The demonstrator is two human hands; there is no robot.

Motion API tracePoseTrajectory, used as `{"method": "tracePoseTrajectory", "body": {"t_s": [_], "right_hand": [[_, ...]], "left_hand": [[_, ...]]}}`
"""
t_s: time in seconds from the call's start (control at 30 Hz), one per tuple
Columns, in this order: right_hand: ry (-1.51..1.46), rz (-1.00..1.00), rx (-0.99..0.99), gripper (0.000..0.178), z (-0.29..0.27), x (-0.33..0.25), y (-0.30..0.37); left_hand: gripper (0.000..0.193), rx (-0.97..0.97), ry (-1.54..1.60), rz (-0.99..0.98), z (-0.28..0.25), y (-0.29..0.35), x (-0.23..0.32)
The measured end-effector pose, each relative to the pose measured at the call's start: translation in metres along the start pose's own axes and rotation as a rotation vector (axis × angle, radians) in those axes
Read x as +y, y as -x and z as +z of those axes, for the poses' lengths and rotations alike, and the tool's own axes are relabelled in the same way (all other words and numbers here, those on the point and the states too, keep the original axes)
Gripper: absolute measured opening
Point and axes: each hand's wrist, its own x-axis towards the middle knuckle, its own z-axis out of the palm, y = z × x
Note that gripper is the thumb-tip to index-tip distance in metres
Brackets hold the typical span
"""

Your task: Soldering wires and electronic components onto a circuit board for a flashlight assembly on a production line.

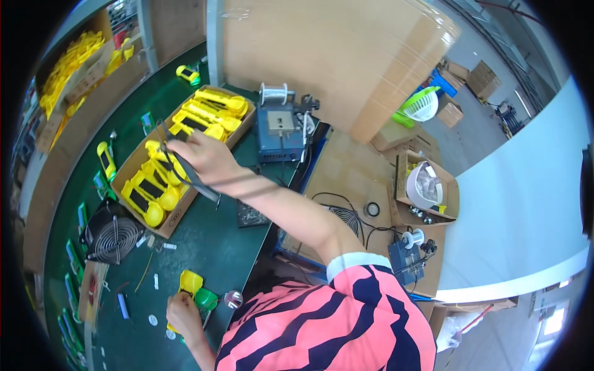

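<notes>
My left hand (184,315) is closed on the edge of a yellow and green plastic lamp housing (191,281) at the table's near edge. A shiny silver reflector (233,299) sits just right of the housing. My right arm stretches across to a cardboard box (174,221) filled with rows of yellow lamp housings (162,199), several with black panels. Over the middle of that box my right hand (201,159) has its fingers closed. A long dark grey thing (197,180) runs beneath this hand; its kind is blurred, and my fingertips are partly hidden.
A black fan (114,238) stands left of the box, with green circuit boards (74,260) along the left side. Behind the box sits a blue soldering station (278,133) with a wire spool. A cardboard partition (309,55) rises behind it. A second station (405,260) stands right.
</notes>
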Motion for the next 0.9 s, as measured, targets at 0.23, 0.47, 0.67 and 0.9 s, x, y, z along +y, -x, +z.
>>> {"method": "tracePoseTrajectory", "body": {"t_s": [0.23,0.47,0.67,0.9], "right_hand": [[-0.396,0.336,0.006,0.027,-0.010,-0.060,0.140],[-0.253,0.269,-0.167,0.043,0.007,-0.064,0.173],[-0.156,0.151,-0.251,0.048,0.016,-0.065,0.177],[-0.084,0.248,-0.238,0.046,0.016,-0.073,0.177]], "left_hand": [[0.004,0.029,-0.106,0.024,-0.005,0.016,-0.015],[0.009,-0.024,0.019,-0.020,0.002,0.004,-0.005],[0.006,0.046,0.063,-0.092,0.002,0.009,0.002],[0.009,0.027,0.038,-0.085,-0.004,0.010,0.003]]}}
